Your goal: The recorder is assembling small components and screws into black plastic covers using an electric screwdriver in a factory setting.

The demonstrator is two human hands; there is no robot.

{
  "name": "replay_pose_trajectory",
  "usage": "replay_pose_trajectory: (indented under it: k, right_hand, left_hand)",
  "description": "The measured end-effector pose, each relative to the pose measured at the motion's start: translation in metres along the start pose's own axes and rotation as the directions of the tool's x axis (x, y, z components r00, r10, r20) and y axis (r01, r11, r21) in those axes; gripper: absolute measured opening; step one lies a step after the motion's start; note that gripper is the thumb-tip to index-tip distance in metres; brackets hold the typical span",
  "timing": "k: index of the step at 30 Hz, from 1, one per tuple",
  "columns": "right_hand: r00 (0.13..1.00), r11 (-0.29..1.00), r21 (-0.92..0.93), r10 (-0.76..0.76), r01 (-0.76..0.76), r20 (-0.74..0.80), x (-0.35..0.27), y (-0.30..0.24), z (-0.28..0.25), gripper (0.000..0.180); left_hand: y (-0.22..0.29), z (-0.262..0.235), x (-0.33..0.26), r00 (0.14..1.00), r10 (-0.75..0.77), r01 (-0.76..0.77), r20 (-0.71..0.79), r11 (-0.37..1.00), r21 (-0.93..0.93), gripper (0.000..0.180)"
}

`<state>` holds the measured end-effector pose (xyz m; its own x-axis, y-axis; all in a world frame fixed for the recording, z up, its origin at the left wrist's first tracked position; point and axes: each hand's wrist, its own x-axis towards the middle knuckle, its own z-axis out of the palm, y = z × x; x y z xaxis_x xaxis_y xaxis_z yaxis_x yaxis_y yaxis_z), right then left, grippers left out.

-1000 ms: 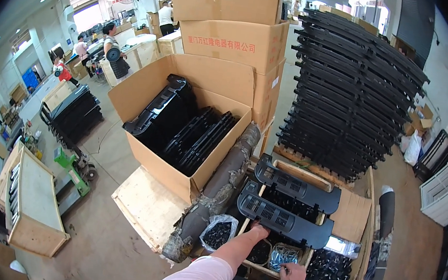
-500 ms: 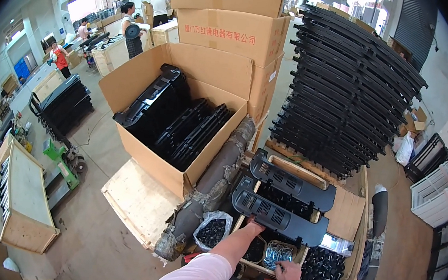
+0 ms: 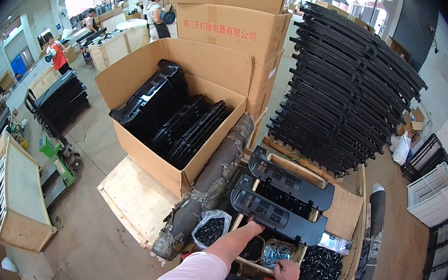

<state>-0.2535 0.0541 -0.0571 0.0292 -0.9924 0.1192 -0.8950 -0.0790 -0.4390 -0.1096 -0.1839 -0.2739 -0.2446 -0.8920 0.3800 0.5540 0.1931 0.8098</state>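
Observation:
Two black plastic covers with slotted vents lie side by side across a wooden frame. My left hand (image 3: 249, 230) is at the near edge of the closer cover (image 3: 276, 217), closed on that edge; its fingertips are partly hidden. My right hand (image 3: 288, 273) hovers at the front rim of a small bin of shiny metal pieces (image 3: 277, 251), perhaps screws or pins. Its fingers are curled together, and whatever they hold is too small to make out. The farther cover (image 3: 291, 179) rests behind, with dark parts (image 3: 285, 200) showing between the two.
Small black parts fill a bin (image 3: 321, 268) on the right and a plastic bag (image 3: 210, 230) on the left. Beyond stand an open carton (image 3: 147, 161) of black panels, stacked cartons (image 3: 230, 33) and a tall stack of black frames (image 3: 345, 93). People work at the far left.
My view has shifted slightly. Both hands stay at nearly the same places. In the background, a person carrying a round dark object has moved to the right, close to the stacked cartons.

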Motion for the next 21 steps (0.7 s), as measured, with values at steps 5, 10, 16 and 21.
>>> replay_pose_trajectory:
  k: [5, 10, 16, 21]
  right_hand:
    - [1.0, 1.0, -0.008, -0.028, 0.028, 0.011, 0.001, -0.004, -0.005, 0.014]
    - [1.0, 1.0, 0.009, 0.006, -0.006, -0.021, -0.012, 0.0, 0.001, 0.013]
    - [1.0, 0.999, 0.04, -0.008, 0.009, -0.029, -0.005, -0.002, -0.003, 0.013]
    - [0.999, 0.996, 0.079, -0.026, 0.028, -0.031, 0.016, -0.006, -0.009, 0.013]
  left_hand:
    - [-0.054, -0.019, -0.007, 0.999, -0.037, 0.03, 0.032, 0.977, 0.211, 0.054]
    - [0.049, 0.011, 0.003, 0.73, -0.68, -0.101, -0.075, -0.215, 0.971, 0.05]
    - [0.11, 0.033, -0.023, 0.922, -0.334, 0.255, -0.198, 0.138, 0.957, 0.021]
    - [0.141, 0.03, -0.043, 0.526, -0.786, 0.836, -0.326, 0.548, 0.029, 0.027]
